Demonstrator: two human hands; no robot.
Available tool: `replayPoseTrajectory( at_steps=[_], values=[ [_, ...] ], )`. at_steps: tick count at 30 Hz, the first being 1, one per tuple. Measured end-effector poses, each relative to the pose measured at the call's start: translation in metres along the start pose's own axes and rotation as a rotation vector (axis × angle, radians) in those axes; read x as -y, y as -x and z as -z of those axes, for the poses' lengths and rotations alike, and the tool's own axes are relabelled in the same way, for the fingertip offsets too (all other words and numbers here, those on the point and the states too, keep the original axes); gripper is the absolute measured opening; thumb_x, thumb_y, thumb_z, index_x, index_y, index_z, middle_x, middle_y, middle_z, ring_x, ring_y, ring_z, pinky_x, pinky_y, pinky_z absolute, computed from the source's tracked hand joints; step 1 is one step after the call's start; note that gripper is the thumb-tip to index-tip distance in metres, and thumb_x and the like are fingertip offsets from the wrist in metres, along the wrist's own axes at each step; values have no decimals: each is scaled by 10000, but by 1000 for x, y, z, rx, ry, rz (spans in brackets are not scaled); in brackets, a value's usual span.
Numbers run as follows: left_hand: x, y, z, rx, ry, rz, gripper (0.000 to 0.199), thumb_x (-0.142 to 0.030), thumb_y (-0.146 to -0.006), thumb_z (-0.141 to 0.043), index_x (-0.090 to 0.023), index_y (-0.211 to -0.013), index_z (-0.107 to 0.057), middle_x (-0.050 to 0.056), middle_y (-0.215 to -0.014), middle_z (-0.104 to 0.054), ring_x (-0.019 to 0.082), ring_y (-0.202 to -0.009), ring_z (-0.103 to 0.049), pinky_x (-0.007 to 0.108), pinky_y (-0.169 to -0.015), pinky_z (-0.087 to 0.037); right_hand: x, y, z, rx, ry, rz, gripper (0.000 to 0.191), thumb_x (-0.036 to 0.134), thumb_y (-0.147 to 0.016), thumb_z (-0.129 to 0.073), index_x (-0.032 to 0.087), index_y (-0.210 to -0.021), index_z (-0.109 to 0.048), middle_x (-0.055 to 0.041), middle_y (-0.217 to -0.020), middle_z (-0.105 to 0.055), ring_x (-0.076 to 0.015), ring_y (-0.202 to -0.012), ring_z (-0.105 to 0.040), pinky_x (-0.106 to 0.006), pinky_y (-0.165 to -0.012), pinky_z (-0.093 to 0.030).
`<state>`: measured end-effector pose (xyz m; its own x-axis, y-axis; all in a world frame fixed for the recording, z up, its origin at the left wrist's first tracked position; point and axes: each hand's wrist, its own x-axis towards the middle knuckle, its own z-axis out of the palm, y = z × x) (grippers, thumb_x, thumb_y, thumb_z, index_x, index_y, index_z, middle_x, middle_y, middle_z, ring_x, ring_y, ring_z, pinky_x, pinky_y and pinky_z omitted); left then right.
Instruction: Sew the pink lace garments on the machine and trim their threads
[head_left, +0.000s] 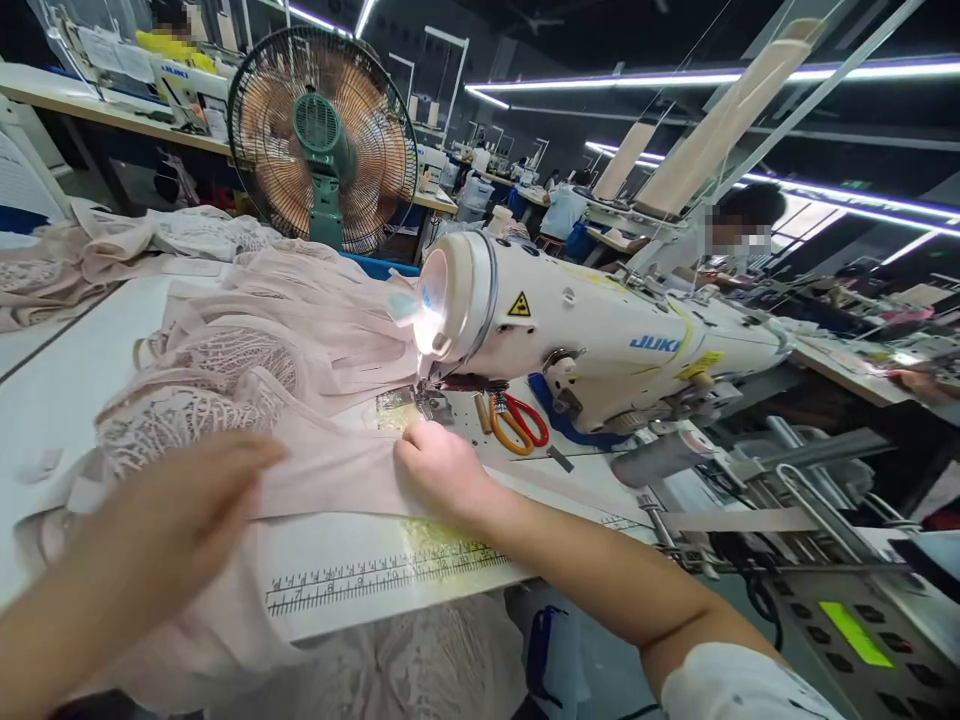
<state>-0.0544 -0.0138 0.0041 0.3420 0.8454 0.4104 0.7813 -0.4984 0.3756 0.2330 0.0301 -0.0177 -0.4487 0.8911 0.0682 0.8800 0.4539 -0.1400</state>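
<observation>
A pale pink bra with lace cups lies across the machine bed, its plain fabric band stretching to the needle area. My right hand is closed on the band's edge, just in front of the presser foot. Over the left part of the fabric is my left hand, smeared by motion; whether its fingers grip the cloth cannot be made out. A white sewing machine with a lit needle area stands beyond my right hand. More lace pieces are heaped behind the band.
Orange-handled and red-handled snips lie right of the needle. A printed ruler runs along the table's front edge. A large fan stands behind the pile. A control box is at lower right. Other people sit at machines farther back.
</observation>
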Motion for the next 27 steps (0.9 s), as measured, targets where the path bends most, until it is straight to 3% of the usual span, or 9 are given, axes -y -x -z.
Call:
replayPoseTrajectory(
  at_steps=[2,4,8,13,18,27],
  values=[
    [-46,-23,-40,176,-10,-207,382,-183,-898,-331,-204,-1166,-602,61,-1161,-666,211,-1014,-638,330,-843,-550,-3,10,-1,10,12,63,172,182,-895,-442,176,-885,-613,-91,-923,-634,-206,-838,-574,-294,-683,-473],
    [-73,-44,-73,225,15,-268,417,-170,-910,-295,-149,-1215,-579,98,-1234,-637,204,-1089,-616,330,-904,-532,-7,18,-4,-16,3,189,196,199,-901,-446,152,-998,-610,-119,-1067,-630,-222,-1011,-560,-318,-836,-489],
    [-74,-70,-107,329,-34,-285,486,-367,-951,-371,-74,-1317,-499,157,-1348,-553,258,-1224,-532,417,-1024,-461,-17,27,-9,-165,-105,379,324,224,-949,-356,68,-1148,-558,-185,-1154,-612,-240,-1187,-501,-382,-1017,-444],
    [-61,-79,-113,344,-182,-339,573,-459,-966,-315,-50,-1314,-517,180,-1379,-512,314,-1276,-479,466,-1052,-426,-27,43,-5,-170,-141,409,279,173,-921,-390,66,-1073,-598,-181,-1171,-612,-242,-1180,-527,-373,-1020,-462],
    [-65,-90,-118,325,-252,-364,551,-443,-963,-325,-55,-1285,-547,175,-1374,-519,300,-1276,-483,423,-1050,-430,-35,69,0,-185,-163,432,304,159,-918,-399,32,-1113,-595,-172,-1147,-625,-245,-1165,-541,-356,-1046,-448],
    [-72,-106,-112,352,-347,-391,458,-389,-946,-396,-61,-1169,-625,165,-1308,-585,313,-1192,-541,418,-979,-467,-38,91,1,-124,-163,383,331,193,-915,-450,20,-1164,-583,-188,-1310,-553,-274,-1244,-498,-375,-1086,-421]
  ],
)
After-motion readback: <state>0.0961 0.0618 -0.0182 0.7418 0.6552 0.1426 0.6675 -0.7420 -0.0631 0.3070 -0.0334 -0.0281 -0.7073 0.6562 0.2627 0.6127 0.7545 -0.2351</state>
